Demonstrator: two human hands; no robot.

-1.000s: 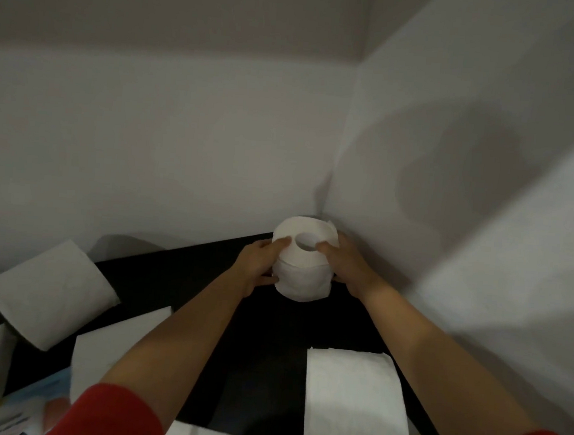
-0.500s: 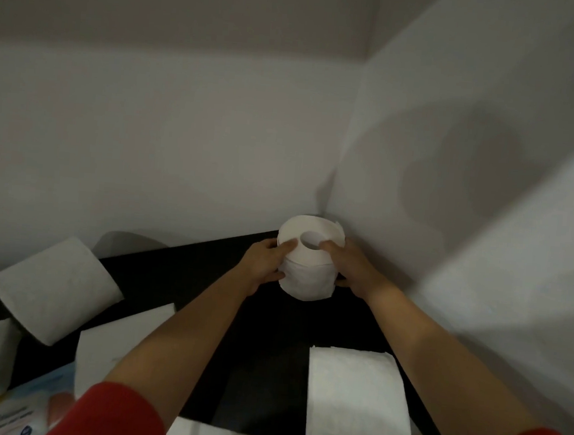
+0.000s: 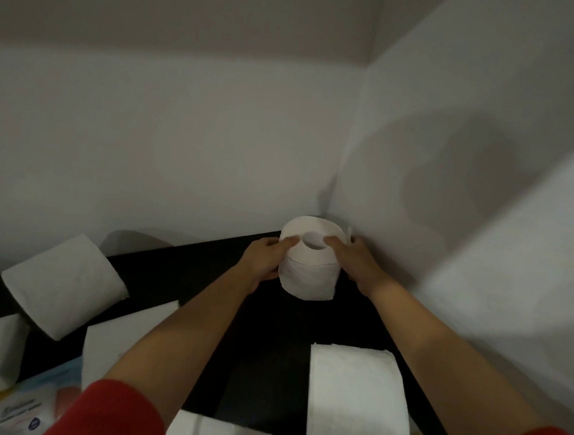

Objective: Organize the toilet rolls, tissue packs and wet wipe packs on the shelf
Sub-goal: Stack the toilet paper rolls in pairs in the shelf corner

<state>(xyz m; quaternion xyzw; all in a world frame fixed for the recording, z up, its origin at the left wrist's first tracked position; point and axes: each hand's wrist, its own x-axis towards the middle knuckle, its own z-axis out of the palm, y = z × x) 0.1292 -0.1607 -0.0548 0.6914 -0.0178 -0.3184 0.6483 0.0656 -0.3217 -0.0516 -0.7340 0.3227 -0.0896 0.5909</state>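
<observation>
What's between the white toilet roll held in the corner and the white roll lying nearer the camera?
Nothing, in the head view: just bare black shelf between the held upright white toilet roll and the lying white roll.

walls (image 3: 167, 146): plain white, meet in corner | shelf (image 3: 269, 336): black | dimly lit

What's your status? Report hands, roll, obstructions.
Grip: left hand and right hand both hold the toilet roll. It is upright at the back corner of the black shelf. A second roll lies nearer, apart, not in the way.
</observation>
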